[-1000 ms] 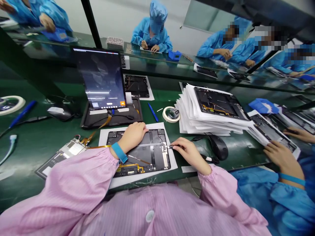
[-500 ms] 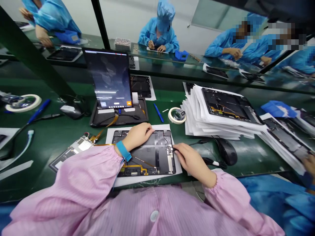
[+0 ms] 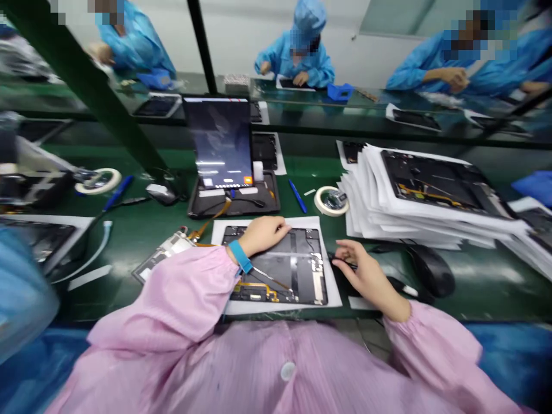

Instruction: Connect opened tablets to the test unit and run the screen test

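Note:
An opened tablet (image 3: 280,267) lies on white paper, its dark inner housing, orange flex cables and small circuit board showing. My left hand (image 3: 264,233), with a blue wrist strap, rests over the tablet's upper part, its closed fingertips at the top edge and partly hidden. Just off the tablet's right side, my right hand (image 3: 366,276) pinches the black plug of a cable (image 3: 338,259) between thumb and fingers. A gap separates that plug from the tablet's edge. Left of the tablet, a loose screen module (image 3: 161,256) lies partly under my left sleeve, joined to an orange flex cable.
A lit tablet screen (image 3: 222,144) stands upright behind the work. To the right are a paper-layered stack of tablet housings (image 3: 431,178) and a black mouse (image 3: 431,270). Tape (image 3: 331,201) and a blue pen (image 3: 297,195) lie between. Co-workers in blue sit across the bench.
My right hand has moved from the tablet's right edge outward to the right, bringing the plug away from it. My left hand stays on the tablet. The camera view has turned left.

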`<state>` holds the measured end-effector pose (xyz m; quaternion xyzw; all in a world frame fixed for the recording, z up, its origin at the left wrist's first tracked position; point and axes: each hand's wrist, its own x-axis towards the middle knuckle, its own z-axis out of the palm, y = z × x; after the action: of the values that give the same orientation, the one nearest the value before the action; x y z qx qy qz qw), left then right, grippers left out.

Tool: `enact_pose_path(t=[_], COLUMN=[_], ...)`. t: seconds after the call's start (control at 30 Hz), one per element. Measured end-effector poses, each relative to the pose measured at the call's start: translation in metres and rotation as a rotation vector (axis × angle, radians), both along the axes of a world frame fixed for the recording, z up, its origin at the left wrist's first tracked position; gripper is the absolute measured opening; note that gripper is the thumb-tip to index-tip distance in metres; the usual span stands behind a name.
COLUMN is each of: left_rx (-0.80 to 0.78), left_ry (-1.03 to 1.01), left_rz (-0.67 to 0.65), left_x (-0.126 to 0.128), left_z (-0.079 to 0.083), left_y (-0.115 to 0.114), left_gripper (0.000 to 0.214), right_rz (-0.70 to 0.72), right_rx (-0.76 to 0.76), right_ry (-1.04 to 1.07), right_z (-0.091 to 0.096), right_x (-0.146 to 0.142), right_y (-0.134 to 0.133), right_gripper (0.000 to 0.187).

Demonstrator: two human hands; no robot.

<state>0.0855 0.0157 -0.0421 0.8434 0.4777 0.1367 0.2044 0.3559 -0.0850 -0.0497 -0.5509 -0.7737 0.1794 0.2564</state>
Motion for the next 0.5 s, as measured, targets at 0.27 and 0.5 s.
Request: enact_pose_path(t=[0.27, 0.5], left_rx=[-0.024, -0.014], left_ry=[0.017, 0.012], left_rz=[-0.002, -0.003], left_x=[0.0, 0.0], left_z=[0.0, -0.002], left_y=[0.0, 0.0], left_gripper=[0.037, 0.038], right_rz=[0.103, 0.151], right_rx=[0.044, 0.022], right_ry=[-0.091, -0.07], right_z=[0.012, 0.012], right_x=[-0.005, -0.005], right_y=[-0.004, 0.002], right_gripper=[0.022, 0.022])
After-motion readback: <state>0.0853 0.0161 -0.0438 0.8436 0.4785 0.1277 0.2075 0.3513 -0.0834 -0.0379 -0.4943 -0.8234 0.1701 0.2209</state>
